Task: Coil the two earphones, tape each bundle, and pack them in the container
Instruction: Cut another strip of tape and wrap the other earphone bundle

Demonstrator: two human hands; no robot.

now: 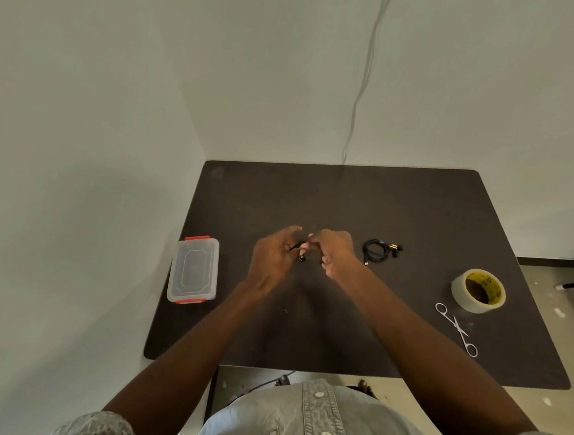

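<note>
**Black earphone pinched between both your hands above the mat**

Black and thin, the corded earphone (300, 252) you are working on sits between your two hands above the middle of the dark brown table mat (348, 201). Only a short stretch of cable and one small dark end show below your fingers; the rest is hidden. Your left hand (274, 257) curls around it from the left with the fingers closed onto the cable. Your right hand (332, 252) meets it from the right, fingertips pinched shut at the same spot, though whether they grip the cable itself is hard to make out.

Just to the right of your grip, the second black earphone (381, 250) lies on the mat as a loose coil with its buds at the far side. Further right and nearer you stands the roll of clear tape with a yellow printed core (478, 290), and just beside it, nearer still, lie the small silver metal scissors (456, 328), blades closed.

Left of your grip, well apart, the clear plastic container with red clips (194, 270) rests on the mat's left edge, lid on.
</note>
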